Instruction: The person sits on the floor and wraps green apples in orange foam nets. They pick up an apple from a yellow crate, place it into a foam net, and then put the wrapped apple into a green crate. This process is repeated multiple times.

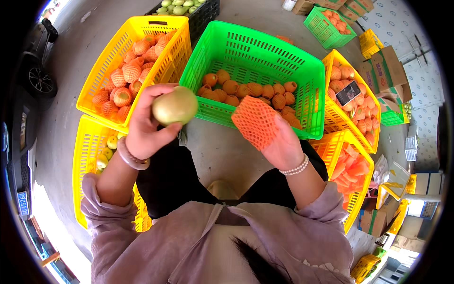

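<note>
My left hand [147, 124] holds a smooth, pale green round fruit [175, 105] between thumb and fingers. An orange foam mesh sleeve [253, 122] is over the fingers of my right hand [283, 145]; whether anything else is inside it cannot be seen. Between and beyond the hands stands a green plastic crate [260, 39] with sleeved fruit [230, 87] along its near side. Behind my left hand, a yellow crate [177, 46] holds many more sleeved fruits [132, 72]. Bare fruits [112, 142] lie in the lower left yellow crate [82, 167].
Right of the green crate, a yellow crate [328, 113] of sleeved fruit has a phone [348, 93] on top. Below it, another yellow crate [361, 200] holds loose foam sleeves [349, 167]. A black crate [209, 17] of bare fruit stands beyond. Cardboard boxes [388, 71] are at right, a vehicle's wheel [39, 78] at left.
</note>
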Action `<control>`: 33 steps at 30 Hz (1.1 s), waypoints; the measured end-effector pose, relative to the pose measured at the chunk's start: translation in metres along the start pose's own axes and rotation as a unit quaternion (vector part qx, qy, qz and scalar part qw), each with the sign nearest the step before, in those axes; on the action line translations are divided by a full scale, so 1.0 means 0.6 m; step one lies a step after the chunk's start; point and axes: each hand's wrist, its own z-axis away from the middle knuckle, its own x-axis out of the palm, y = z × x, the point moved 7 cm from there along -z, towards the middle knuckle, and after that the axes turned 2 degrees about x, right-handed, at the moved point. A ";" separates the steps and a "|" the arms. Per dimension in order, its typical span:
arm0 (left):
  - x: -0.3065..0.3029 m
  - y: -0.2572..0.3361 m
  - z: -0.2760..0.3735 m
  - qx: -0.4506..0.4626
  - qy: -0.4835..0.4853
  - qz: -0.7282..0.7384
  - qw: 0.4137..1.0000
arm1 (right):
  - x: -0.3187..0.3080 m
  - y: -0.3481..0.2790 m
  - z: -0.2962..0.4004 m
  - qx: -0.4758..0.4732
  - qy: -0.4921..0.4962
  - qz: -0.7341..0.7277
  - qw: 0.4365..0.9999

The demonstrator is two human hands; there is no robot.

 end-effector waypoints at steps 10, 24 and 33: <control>0.288 -0.157 -0.101 0.022 -0.086 -0.124 0.988 | -0.124 -0.069 -0.017 -0.054 0.104 0.030 0.993; 0.299 -0.134 -0.165 0.126 -0.013 -0.275 0.953 | -0.102 -0.133 -0.028 -0.156 0.108 0.118 0.975; 0.289 -0.125 -0.142 0.149 -0.035 -0.259 0.954 | -0.093 -0.092 -0.021 -0.119 0.058 0.042 0.990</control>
